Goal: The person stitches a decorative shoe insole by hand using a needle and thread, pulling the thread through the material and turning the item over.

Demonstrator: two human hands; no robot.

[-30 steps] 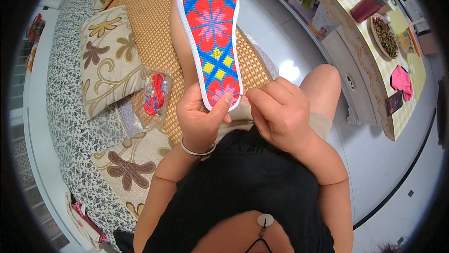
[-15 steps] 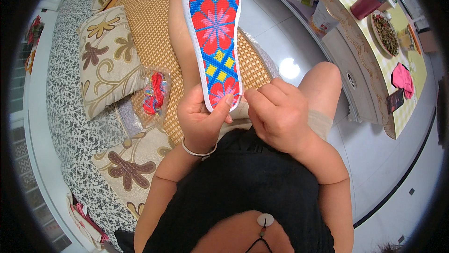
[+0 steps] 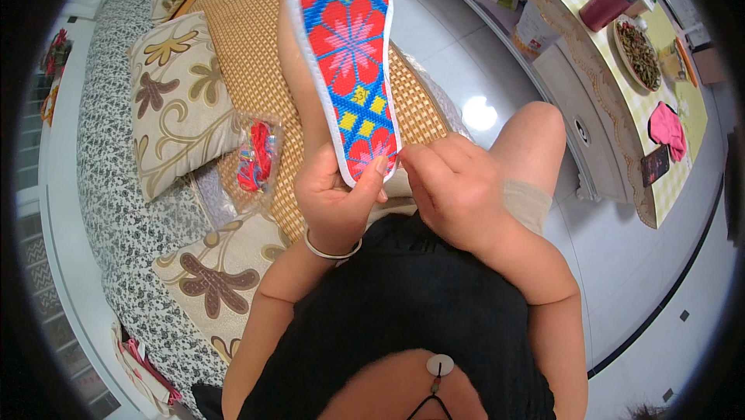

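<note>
An embroidered shoe insole (image 3: 353, 47) with red flowers, blue bands, yellow diamonds and a white edge reaches up out of the top of the view. My left hand (image 3: 334, 195) grips its near, rounded end, thumb flat on the pattern and fingers underneath. Against the right edge of that end, my right hand (image 3: 450, 187) is closed in a pinch between thumb and forefinger. What the pinch holds, if anything, is too small to make out.
A clear bag of red and blue thread (image 3: 258, 156) lies on the woven mat (image 3: 233, 24) to my left, beside patterned cushions (image 3: 182, 102). At right, a cloth-covered table (image 3: 574, 1) carries a dark red flask (image 3: 609, 2), a plate of food (image 3: 638, 55) and a pink cloth (image 3: 667, 131).
The insole's far end has tilted slightly to the left. My right hand has shifted a little left, closer against the insole's edge; my left hand keeps its grip.
</note>
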